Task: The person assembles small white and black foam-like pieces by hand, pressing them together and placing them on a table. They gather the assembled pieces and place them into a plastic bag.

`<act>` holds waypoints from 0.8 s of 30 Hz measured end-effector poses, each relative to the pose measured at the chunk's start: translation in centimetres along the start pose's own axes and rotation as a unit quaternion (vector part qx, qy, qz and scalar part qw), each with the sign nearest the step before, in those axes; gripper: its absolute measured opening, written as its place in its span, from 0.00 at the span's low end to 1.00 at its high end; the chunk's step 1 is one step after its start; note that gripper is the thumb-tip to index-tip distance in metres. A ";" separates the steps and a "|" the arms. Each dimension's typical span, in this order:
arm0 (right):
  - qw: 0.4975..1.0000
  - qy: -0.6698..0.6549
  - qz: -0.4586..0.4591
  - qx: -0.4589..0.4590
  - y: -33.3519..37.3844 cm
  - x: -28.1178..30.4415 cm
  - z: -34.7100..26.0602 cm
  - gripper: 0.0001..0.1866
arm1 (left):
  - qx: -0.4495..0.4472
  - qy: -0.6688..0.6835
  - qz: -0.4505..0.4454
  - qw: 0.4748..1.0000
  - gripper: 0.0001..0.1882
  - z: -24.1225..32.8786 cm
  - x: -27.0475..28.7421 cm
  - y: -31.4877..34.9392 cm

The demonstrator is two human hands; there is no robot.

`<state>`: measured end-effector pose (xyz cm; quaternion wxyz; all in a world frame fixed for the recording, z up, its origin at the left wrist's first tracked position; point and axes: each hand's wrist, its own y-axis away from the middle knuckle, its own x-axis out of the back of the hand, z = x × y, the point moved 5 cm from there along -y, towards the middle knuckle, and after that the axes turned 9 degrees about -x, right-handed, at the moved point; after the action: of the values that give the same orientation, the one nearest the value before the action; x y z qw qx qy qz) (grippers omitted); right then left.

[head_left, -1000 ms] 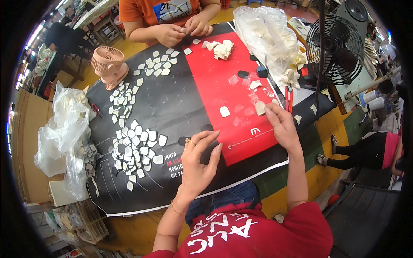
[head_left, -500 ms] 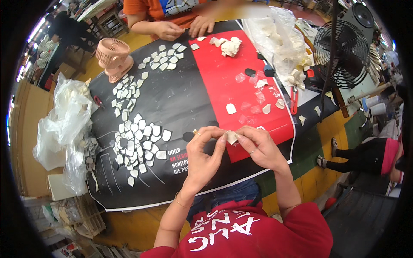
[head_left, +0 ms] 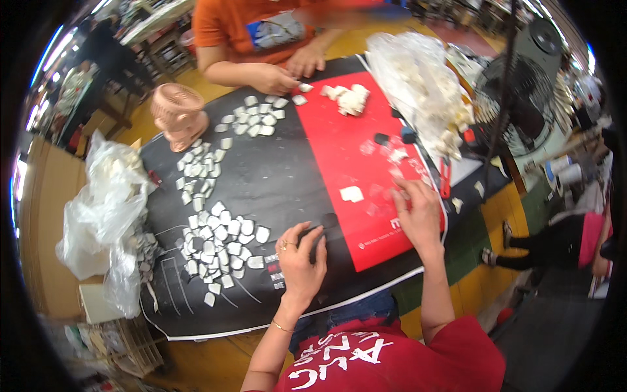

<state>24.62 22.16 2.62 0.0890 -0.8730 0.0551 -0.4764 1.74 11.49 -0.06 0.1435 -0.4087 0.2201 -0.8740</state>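
Observation:
My left hand (head_left: 302, 261) hovers over the black part of the table mat, its fingers curved and apart, with nothing seen in them. Beside its fingertips lies a dark rounded piece (head_left: 328, 221). My right hand (head_left: 419, 215) reaches over the red part of the mat, thumb and fingers apart, next to clear plastic scraps (head_left: 377, 193); what lies under its fingers is hidden. Between my hands, a little farther off, white flat pieces (head_left: 351, 194) lie on the red. To the left spreads a heap of small white dark-edged pieces (head_left: 222, 238).
Across the table another person's hands (head_left: 277, 78) handle a white piece, near a crumpled white pile (head_left: 353, 99). A pink fan (head_left: 177, 114) stands at the far left. Plastic bags (head_left: 108, 209) (head_left: 418, 78) flank the mat. A red cutter (head_left: 445, 176) and a black fan (head_left: 522, 98) are at right.
My hands have parted from the small cream piece they pinched together. The right hand has gone right, the left slightly left. The white patch on the red now looks wider. The view has shifted.

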 end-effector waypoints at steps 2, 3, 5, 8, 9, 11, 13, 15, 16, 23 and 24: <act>0.999 -0.002 0.026 0.047 -0.9 0.3 -0.9 0.10 | 0.003 -0.024 0.008 1.000 0.14 -0.8 0.6 0.4; 0.998 -0.018 0.020 0.064 -1.3 0.3 -1.5 0.09 | 0.005 -0.036 0.016 0.999 0.14 -1.1 0.9 0.7; 0.994 -0.052 0.005 0.099 -3.0 -0.6 -3.2 0.09 | 0.021 -0.050 0.032 0.998 0.14 -1.6 1.4 1.0; 0.985 -0.076 -0.038 0.150 -5.5 -2.9 -5.9 0.08 | 0.039 -0.032 0.045 0.998 0.13 -2.0 1.6 1.4; 0.982 -0.075 -0.055 0.165 -6.2 -3.9 -6.8 0.08 | 0.044 -0.026 0.038 0.998 0.13 -2.1 1.4 1.4; 0.974 -0.074 -0.082 0.199 -7.5 -5.6 -8.2 0.09 | 0.049 -0.033 0.044 0.997 0.12 -2.1 1.4 1.4; 0.983 -0.064 -0.086 0.148 -9.4 -7.1 -8.4 0.10 | 0.057 -0.028 0.048 0.997 0.11 -2.2 1.4 1.4; 0.991 -0.065 -0.064 0.097 -11.5 -8.1 -8.0 0.12 | 0.060 -0.021 0.059 0.996 0.11 -2.2 1.6 1.4; 0.992 -0.051 -0.002 0.115 -12.6 -7.9 -7.9 0.11 | 0.061 -0.020 0.058 0.996 0.10 -2.2 1.6 1.3; 0.993 -0.100 0.067 -0.006 -23.4 -8.9 -1.3 0.18 | 0.056 -0.011 0.034 0.998 0.10 -2.2 1.3 1.1; 0.991 -0.115 0.047 -0.044 -24.9 -9.5 -0.3 0.20 | 0.057 -0.011 0.031 0.998 0.10 -2.3 1.3 1.1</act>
<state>19.49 48.20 0.10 0.0786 -0.9214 0.1065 -0.3653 -0.74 10.64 -1.05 0.1963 -0.4026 0.1809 -0.8756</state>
